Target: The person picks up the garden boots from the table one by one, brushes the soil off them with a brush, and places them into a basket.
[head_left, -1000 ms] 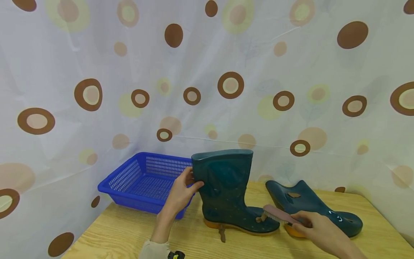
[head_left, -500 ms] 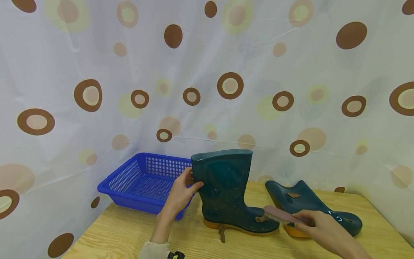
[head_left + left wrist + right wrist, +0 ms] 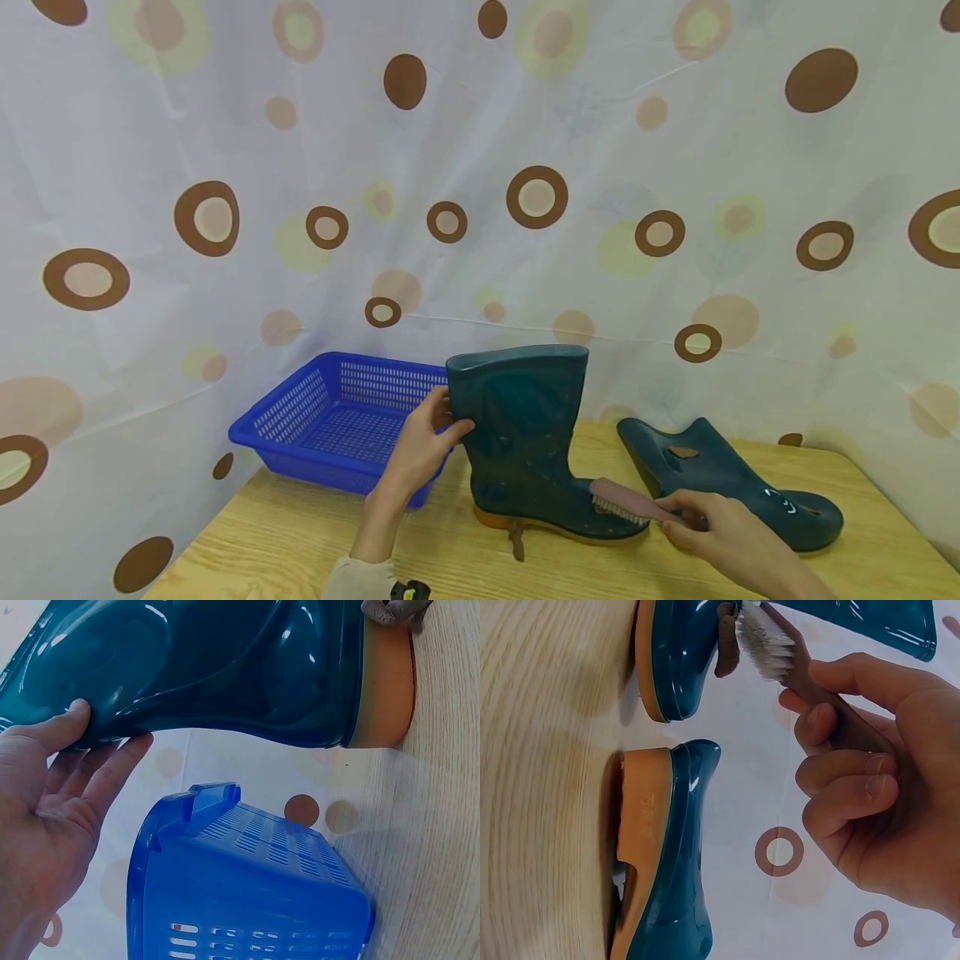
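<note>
A dark green rain boot [image 3: 521, 433] with an orange sole stands upright on the wooden table. My left hand [image 3: 416, 442] holds the back of its shaft, thumb on the near side and fingers behind, as the left wrist view shows. In my right hand [image 3: 723, 529] is the handle of a pinkish-brown brush [image 3: 626, 498], fingers curled round it. Its white bristles [image 3: 765, 645] face down at the boot's toe, close to a brown mud-like lump [image 3: 727, 646]; whether they touch it cannot be made out. Another brown lump [image 3: 517, 540] sticks at the sole's near side.
To the right, a second green boot [image 3: 750, 483] lies on its side with a brown patch [image 3: 682, 452] on its shaft. A blue plastic basket [image 3: 242, 432] stands at the left, close behind my left hand. A spotted curtain [image 3: 465, 117] hangs behind the table.
The brush has moved left over the boot's toe and now covers most of the brown lump there. My left hand and the standing boot have stayed in place.
</note>
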A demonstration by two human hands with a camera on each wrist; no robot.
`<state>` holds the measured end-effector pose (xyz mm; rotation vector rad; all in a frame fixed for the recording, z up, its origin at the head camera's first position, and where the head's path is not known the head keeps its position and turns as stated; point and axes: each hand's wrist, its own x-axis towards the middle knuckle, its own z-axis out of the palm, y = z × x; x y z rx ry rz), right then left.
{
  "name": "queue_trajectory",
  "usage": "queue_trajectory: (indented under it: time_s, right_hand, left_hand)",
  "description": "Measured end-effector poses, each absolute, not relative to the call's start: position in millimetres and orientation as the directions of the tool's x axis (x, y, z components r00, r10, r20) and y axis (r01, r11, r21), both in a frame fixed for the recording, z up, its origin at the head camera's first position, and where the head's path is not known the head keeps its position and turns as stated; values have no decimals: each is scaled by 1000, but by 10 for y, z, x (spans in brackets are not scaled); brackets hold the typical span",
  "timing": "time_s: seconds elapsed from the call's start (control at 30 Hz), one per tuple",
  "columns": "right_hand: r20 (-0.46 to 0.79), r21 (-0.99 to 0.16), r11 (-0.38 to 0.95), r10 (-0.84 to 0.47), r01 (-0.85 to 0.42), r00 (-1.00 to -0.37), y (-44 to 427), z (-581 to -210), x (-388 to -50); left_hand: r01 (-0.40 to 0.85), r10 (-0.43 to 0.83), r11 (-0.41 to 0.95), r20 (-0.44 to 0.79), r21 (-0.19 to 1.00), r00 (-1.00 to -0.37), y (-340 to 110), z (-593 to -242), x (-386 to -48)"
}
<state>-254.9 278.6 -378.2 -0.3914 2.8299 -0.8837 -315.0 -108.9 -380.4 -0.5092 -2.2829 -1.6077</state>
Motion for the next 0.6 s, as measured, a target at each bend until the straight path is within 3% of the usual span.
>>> queue_trajectory:
  time_s: [0.6]
  right_hand:
    - [-97, -583, 778, -354, -235, -930, 2870, -3698, -2504]
  left_hand:
    - [439, 103, 304, 429, 845, -897, -1078, -3796, -3145]
